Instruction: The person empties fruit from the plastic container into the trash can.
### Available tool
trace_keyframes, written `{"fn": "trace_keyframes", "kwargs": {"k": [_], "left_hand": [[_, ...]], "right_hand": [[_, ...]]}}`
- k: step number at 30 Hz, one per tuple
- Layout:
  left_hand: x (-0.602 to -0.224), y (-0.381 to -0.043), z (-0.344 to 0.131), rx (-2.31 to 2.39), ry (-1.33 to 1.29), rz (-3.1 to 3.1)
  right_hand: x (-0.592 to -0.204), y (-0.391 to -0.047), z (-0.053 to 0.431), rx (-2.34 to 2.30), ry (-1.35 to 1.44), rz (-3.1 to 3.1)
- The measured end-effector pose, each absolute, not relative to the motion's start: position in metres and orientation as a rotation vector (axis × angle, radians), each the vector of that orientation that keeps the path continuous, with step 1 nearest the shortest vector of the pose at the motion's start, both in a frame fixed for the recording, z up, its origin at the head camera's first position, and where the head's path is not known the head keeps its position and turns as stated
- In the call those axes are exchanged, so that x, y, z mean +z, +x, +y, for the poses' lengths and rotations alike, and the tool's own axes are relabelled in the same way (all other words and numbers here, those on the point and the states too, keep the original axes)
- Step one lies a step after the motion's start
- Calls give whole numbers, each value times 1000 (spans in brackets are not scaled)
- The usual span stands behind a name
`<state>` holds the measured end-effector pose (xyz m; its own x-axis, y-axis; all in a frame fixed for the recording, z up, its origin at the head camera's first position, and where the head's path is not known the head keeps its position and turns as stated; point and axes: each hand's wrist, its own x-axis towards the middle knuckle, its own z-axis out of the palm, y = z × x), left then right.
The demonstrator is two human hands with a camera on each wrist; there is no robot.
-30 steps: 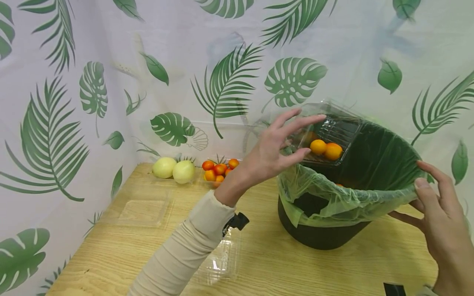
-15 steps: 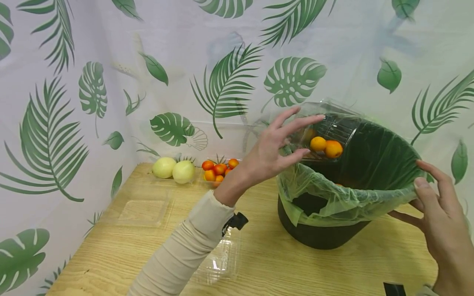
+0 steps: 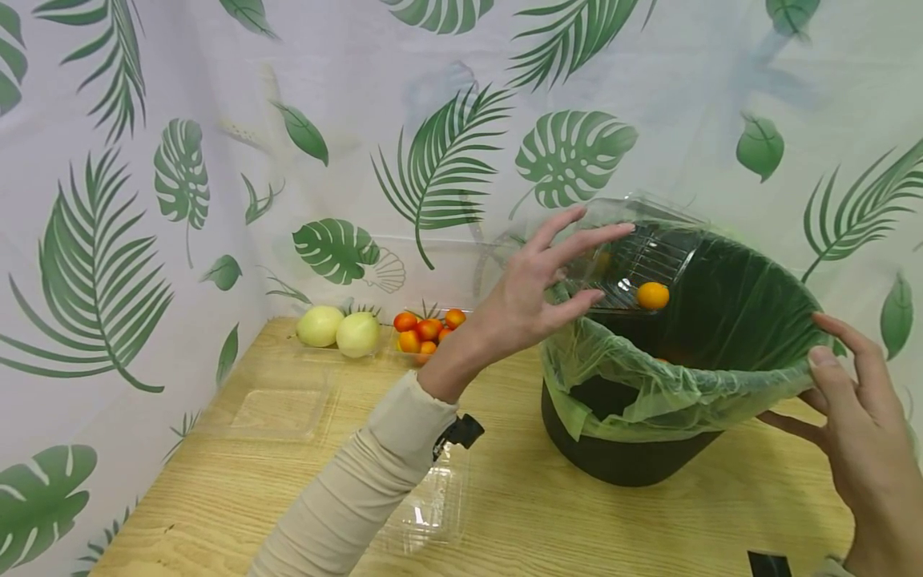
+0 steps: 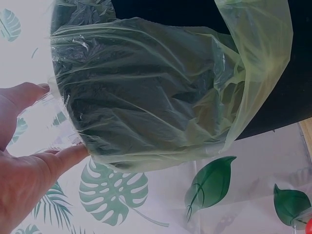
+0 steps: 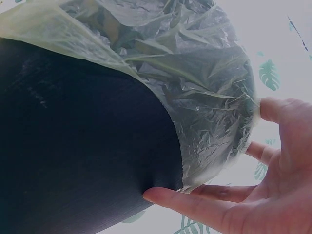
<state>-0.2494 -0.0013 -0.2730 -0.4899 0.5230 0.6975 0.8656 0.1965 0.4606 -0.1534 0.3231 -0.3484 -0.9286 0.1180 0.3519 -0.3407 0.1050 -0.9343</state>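
Note:
My left hand (image 3: 525, 292) holds a clear plastic container (image 3: 659, 250) between thumb and fingers, tilted over the mouth of a black bin (image 3: 627, 458). One small orange fruit (image 3: 652, 296) is at the container's lower edge, and a blurred orange patch shows through its left side. A thin green bag (image 3: 692, 401) lines the bin and folds over its rim. At the bin's right side my right hand (image 3: 861, 417) grips the rim, thumb and fingers on the bag and wall. In the right wrist view one fingertip (image 5: 155, 195) presses against the black wall.
Two pale green round fruits (image 3: 356, 334) sit at the table's back, beside a clear tray of small red-orange fruits (image 3: 429, 329). A clear lid (image 3: 277, 413) lies at left, and another clear plastic piece (image 3: 433, 505) under my left forearm. A leaf-patterned curtain (image 3: 324, 176) stands behind.
Two orange fruits showed in the tilted container earlier; now one shows, at its lower edge. Both hands and the bin have stayed in place.

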Motion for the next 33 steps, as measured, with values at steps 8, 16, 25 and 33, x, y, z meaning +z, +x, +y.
{"fn": "trace_keyframes", "kwargs": {"k": [8, 16, 25, 33], "left_hand": [[-274, -250, 0, -1235, -1296, -2094], [-266, -229, -5, -1633, -1283, -2044], [-273, -209, -38, -2007, -1202, -1726], [-295, -203, -79, -2128, -1109, -1624]], "right_hand": [[-350, -153, 324, 1867, 192, -2075], [-351, -152, 327, 1888, 169, -2051], [-348, -154, 325, 1886, 217, -2044], [-346, -155, 324, 1918, 258, -2021]]}}
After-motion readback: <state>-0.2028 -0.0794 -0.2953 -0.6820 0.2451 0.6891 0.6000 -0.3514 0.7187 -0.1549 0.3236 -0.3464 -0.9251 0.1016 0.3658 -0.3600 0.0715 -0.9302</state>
